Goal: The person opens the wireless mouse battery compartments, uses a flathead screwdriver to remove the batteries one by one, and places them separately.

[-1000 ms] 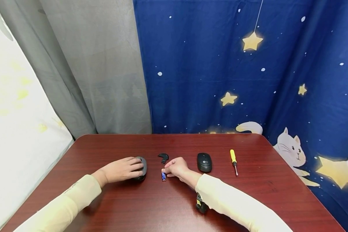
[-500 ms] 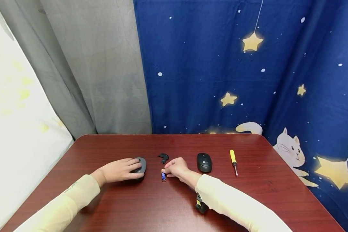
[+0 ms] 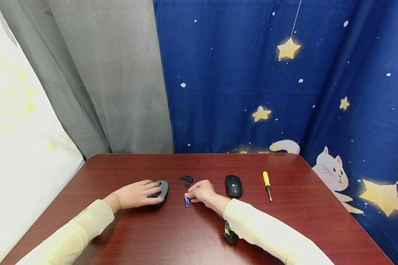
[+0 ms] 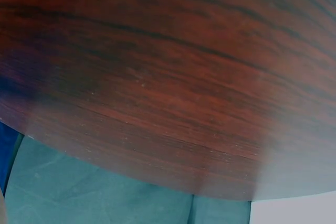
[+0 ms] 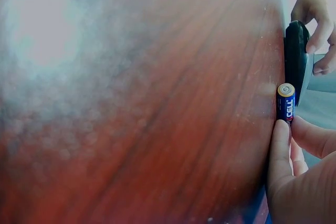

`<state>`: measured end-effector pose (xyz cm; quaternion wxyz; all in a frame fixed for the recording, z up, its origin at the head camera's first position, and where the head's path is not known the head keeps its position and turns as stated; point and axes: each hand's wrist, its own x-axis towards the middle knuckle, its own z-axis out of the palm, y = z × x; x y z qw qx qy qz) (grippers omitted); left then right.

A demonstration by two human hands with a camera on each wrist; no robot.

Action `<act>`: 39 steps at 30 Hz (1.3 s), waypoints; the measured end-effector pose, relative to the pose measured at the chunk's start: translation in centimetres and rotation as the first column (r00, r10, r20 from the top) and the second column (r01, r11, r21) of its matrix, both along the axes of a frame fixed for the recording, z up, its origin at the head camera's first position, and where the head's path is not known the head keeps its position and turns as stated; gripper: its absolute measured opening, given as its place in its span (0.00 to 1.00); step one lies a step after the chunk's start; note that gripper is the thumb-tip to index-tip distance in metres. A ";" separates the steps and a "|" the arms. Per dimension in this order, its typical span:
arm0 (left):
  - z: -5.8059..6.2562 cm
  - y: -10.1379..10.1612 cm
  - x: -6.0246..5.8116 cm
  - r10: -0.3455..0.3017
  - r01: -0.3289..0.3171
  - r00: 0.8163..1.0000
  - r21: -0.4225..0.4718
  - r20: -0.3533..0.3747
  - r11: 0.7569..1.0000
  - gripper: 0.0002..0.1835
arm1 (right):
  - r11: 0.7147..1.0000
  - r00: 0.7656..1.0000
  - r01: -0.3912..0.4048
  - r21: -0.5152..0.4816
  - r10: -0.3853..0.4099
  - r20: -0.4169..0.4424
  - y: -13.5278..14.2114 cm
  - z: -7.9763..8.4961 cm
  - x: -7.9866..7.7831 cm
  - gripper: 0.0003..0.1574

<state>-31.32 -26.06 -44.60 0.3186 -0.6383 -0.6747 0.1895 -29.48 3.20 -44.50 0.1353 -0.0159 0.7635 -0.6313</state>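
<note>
My left hand (image 3: pixel 138 194) lies over a grey and black computer mouse (image 3: pixel 164 187) left of the middle of the table, its fingers across the top and its thumb at the near side. Just to the right, my right hand (image 3: pixel 203 192) pinches a blue AA-type battery (image 3: pixel 187 201) between thumb and fingertips. The right wrist view shows the battery (image 5: pixel 286 103) close up, lettering on its side and one end toward the camera. Beyond it appear the mouse (image 5: pixel 297 59) and my left hand (image 5: pixel 319 22). Neither hand shows in the left wrist view.
A small dark curved cover piece (image 3: pixel 187 179) lies behind the battery. A second, black mouse (image 3: pixel 233 185) sits right of my right hand, and a yellow-handled screwdriver (image 3: pixel 266 180) is farther right. The reddish-brown table (image 3: pixel 146 235) ends at curtains (image 3: pixel 232 92).
My left hand has slid slightly left on the mouse, and the mouse has shifted a little, with more of its top showing. My right hand and the battery stay in place.
</note>
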 end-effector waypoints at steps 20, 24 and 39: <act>-0.1 -0.5 -0.1 0.001 -0.001 0.999 0.021 0.034 1.000 0.20 | 1.000 1.000 -0.008 0.008 0.008 0.015 0.3 0.2 -0.1 0.07; 0.2 -0.8 -0.1 0.007 -0.008 0.999 0.036 0.037 0.999 0.20 | 1.000 1.000 -0.007 0.017 0.007 0.009 0.5 0.5 -0.1 0.06; 3.7 0.3 -0.4 0.028 -0.031 0.999 0.088 0.037 0.996 0.27 | 1.000 0.997 -0.022 0.012 0.023 -0.074 2.8 3.5 -0.5 0.11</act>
